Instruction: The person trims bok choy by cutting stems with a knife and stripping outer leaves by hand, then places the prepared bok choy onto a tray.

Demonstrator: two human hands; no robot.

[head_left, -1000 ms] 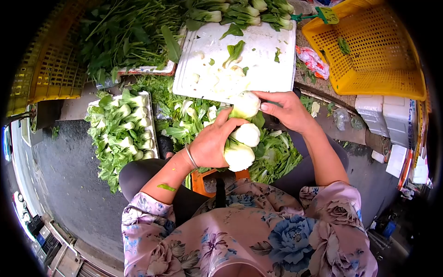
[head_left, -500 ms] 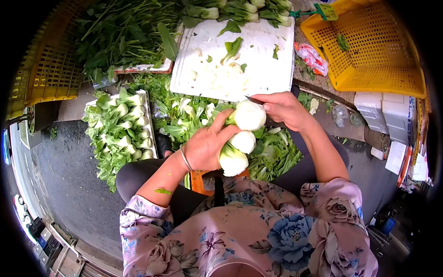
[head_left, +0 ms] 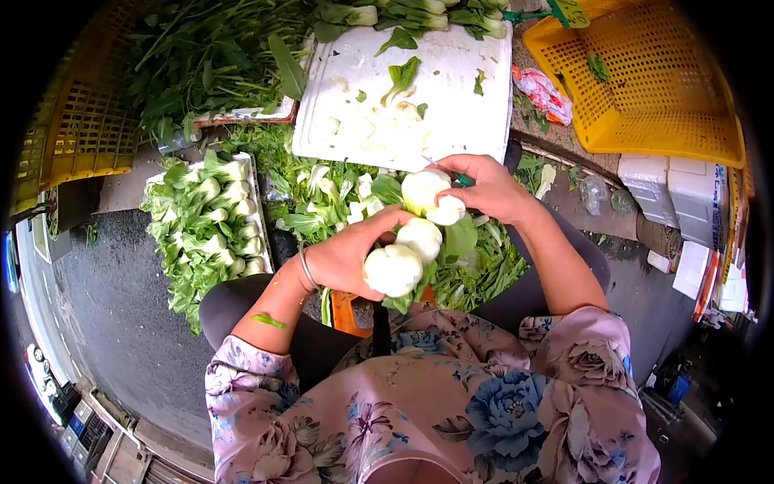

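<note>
My left hand (head_left: 347,254) is closed around several heads of bok choy (head_left: 393,270), their white bases turned up toward me. One round white base sits at the far end of the bunch, close to my right hand (head_left: 492,192). That hand grips a small knife (head_left: 463,179) by its green handle, and the blade is mostly hidden. Below the right fingers, a white piece of stalk with a green leaf (head_left: 461,235) hangs beside the bunch; whether it is still attached, I cannot tell.
Ahead lies a white board (head_left: 355,97) with trimmings on it and bok choy along its far edge. Trimmed bok choy (head_left: 214,218) fills a tray at left. Loose leaves (head_left: 484,266) are piled beneath my hands. A yellow basket (head_left: 637,89) stands at right, near white foam boxes (head_left: 669,194).
The bunch in my left hand has shifted slightly left and its bases face up more. A white stalk piece with a leaf now shows under my right hand, and the knife's green handle is visible.
</note>
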